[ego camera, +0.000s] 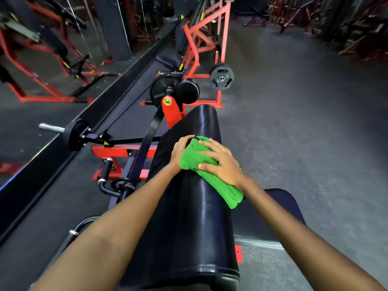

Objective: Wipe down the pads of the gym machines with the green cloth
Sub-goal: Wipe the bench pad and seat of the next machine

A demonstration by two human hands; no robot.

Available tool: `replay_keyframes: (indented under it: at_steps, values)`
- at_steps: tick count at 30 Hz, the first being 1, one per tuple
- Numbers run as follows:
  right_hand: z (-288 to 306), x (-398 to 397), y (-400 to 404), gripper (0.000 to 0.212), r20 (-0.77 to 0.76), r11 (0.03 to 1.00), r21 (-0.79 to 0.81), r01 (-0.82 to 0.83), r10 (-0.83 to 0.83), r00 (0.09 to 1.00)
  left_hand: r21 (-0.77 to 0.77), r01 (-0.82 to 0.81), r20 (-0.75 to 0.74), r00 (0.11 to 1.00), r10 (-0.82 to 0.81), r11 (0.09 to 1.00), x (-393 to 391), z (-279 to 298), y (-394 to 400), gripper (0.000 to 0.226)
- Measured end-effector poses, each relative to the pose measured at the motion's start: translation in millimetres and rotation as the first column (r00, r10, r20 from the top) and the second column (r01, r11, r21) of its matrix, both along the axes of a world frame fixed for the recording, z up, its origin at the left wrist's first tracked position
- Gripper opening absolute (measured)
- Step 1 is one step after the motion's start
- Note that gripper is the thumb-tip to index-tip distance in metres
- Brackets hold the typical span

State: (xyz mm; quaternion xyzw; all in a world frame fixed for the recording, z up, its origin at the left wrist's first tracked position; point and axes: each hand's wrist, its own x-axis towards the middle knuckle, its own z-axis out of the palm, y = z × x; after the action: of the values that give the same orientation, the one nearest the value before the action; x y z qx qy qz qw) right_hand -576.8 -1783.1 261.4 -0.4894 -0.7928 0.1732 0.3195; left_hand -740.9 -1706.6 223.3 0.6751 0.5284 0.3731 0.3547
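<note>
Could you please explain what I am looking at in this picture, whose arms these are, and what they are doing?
The single picture comes from a camera worn on a person's head, looking forward and down, so the two bare arms are the wearer's own. They stand over a long, rounded black vinyl pad of a red-framed gym machine. A folded green cloth lies on that pad. The right hand presses flat on the cloth with spread fingers; the left hand curls round its far edge in a loose grip. Beyond, a black round weight plate hangs on a red frame, on a grey floor.
</note>
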Motion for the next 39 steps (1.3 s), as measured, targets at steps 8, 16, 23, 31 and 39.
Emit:
replay_keyframes:
  at_steps: [8,16,23,31,39]
  values:
    - [-15.3,14.7,49.2,0.042,-0.123,0.998,0.037,-0.056,0.06,0.991,0.1,-0.157,0.017,0.988,0.156,0.982,7.7,8.5,23.8,0.017]
    - [-15.8,16.3,114.2,0.047,-0.052,0.998,0.034,-0.05,0.052,0.997,0.075,-0.275,-0.037,0.96,0.278,0.959,16.4,13.2,15.1,0.042]
    - [-4.6,28.9,139.1,0.044,-0.106,0.996,-0.028,-0.084,0.081,0.991,-0.035,-0.326,-0.191,0.93,0.313,0.945,27.6,39.3,7.5,0.034]
    - [-18.9,32.4,116.3,0.059,0.033,0.953,0.102,-0.285,0.283,0.959,-0.166,-0.427,-0.346,0.869,0.353,0.889,29.7,37.8,-57.2,0.039]
    - [-20.4,18.1,30.7,0.049,0.032,0.954,0.123,-0.274,0.272,0.962,-0.186,-0.555,-0.442,0.784,0.436,0.811,42.8,46.2,-158.6,0.04]
